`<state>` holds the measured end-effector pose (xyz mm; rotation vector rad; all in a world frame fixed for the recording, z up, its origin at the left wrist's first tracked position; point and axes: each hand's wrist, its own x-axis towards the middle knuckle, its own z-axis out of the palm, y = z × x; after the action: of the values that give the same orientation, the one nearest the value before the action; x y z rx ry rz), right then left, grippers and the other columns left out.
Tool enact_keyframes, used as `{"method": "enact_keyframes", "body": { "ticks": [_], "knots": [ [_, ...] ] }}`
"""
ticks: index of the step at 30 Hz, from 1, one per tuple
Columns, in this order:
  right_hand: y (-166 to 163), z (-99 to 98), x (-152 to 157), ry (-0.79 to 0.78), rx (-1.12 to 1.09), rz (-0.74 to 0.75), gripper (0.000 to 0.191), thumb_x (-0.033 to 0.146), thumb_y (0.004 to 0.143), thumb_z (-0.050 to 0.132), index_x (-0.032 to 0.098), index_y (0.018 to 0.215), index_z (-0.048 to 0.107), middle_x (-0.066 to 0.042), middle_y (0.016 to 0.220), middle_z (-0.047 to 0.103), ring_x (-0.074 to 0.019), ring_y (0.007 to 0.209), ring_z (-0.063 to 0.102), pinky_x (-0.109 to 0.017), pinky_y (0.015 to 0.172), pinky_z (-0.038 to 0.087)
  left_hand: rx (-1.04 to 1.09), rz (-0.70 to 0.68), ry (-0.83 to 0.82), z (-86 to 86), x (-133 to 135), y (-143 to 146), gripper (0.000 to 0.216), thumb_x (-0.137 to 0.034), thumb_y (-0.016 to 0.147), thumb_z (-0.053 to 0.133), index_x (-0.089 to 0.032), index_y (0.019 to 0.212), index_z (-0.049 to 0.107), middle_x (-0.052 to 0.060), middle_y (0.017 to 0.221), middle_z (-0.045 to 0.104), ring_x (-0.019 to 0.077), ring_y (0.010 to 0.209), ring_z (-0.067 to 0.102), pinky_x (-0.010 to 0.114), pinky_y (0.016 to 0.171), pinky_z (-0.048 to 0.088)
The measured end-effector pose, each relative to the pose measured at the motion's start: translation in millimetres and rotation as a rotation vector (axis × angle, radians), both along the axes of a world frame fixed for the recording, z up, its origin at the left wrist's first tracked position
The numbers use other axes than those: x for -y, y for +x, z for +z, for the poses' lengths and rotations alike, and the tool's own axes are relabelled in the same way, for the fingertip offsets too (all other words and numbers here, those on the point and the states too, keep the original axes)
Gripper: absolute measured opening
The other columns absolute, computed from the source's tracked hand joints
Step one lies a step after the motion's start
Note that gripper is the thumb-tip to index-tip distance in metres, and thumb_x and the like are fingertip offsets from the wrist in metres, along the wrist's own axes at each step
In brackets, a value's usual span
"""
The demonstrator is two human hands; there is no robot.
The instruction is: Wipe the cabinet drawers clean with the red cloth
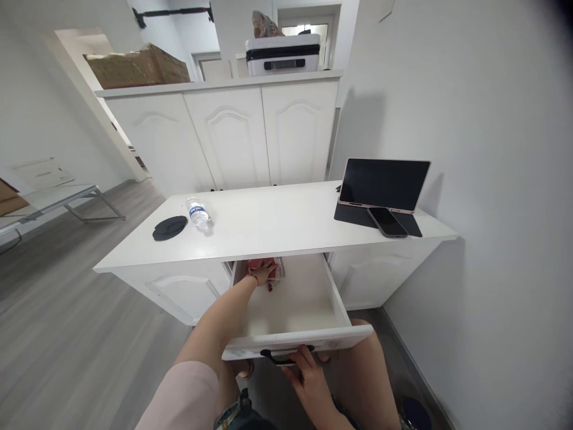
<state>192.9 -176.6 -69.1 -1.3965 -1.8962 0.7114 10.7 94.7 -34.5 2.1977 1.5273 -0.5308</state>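
Two bare hands are working at one open white drawer (307,298). At its back, the left hand (263,273) is touching one red cloth (276,270); its grip cannot be told. The right hand (308,371) is curling tightly around the black handle (280,360). One water bottle (197,213), one tablet (384,184) and one phone (387,221) are sitting on top.

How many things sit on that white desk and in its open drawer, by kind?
Screens (tablet, phone): 2
Water bottle: 1
Black pads (round pad, mat under tablet): 2
Red cloth in drawer, under left hand: 1
Total: 6
Tiny dark bit beside tablet not counted.
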Motion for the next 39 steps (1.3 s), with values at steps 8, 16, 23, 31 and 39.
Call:
{"method": "enact_keyframes", "body": {
  "ticks": [8,16,23,31,39],
  "knots": [
    [0,2.5,-1,0.019,-0.003,0.004,0.012,0.023,0.086,0.052,0.022,0.091,0.062,-0.005,0.095,0.062,-0.0164,0.064,0.062,-0.029,0.06,0.049,0.034,-0.053,-0.012,1.8,9,-26,0.075,-0.019,0.08,0.05,-0.028,0.146,0.015,0.006,0.157,0.003,0.0308,0.141,0.001,0.049,0.108,0.022],
    [0,5.4,0,0.025,-0.036,-0.012,0.013,0.023,0.086,0.051,0.022,0.091,0.063,-0.005,0.094,0.063,-0.0167,0.066,0.063,-0.028,0.06,0.049,0.006,-0.083,-0.042,2.2,18,-27,0.084,-0.015,0.074,0.051,-0.029,0.146,0.01,0.007,0.156,0.0,0.0336,0.14,0.008,0.054,0.106,0.025],
    [0,3.2,0,0.043,-0.003,-0.018,0.012,0.025,0.086,0.051,0.023,0.089,0.063,-0.005,0.093,0.063,-0.0169,0.066,0.063,-0.028,0.059,0.05,0.0,-0.119,-0.093,5.0,32,-27,0.093,-0.014,0.069,0.057,-0.026,0.147,0.009,0.01,0.156,-0.004,0.0365,0.139,0.005,0.054,0.106,0.024],
    [0,4.4,0,0.031,0.013,-0.019,0.014,0.028,0.087,0.051,0.022,0.091,0.063,-0.006,0.095,0.064,-0.0187,0.072,0.065,-0.029,0.064,0.051,-0.019,-0.195,-0.199,8.8,62,-23,0.109,-0.029,0.057,0.072,-0.027,0.147,0.009,0.01,0.156,-0.003,0.0367,0.139,0.003,0.055,0.108,0.02],
    [-1,7.7,1,0.051,0.008,-0.031,0.017,0.031,0.089,0.048,0.024,0.09,0.063,-0.005,0.096,0.065,-0.0181,0.073,0.065,-0.028,0.061,0.05,0.068,-0.313,-0.223,31.1,82,-31,0.064,-0.025,0.079,0.052,-0.026,0.141,0.034,0.006,0.155,0.016,0.0254,0.138,0.021,0.039,0.111,0.021]
  ]
}}
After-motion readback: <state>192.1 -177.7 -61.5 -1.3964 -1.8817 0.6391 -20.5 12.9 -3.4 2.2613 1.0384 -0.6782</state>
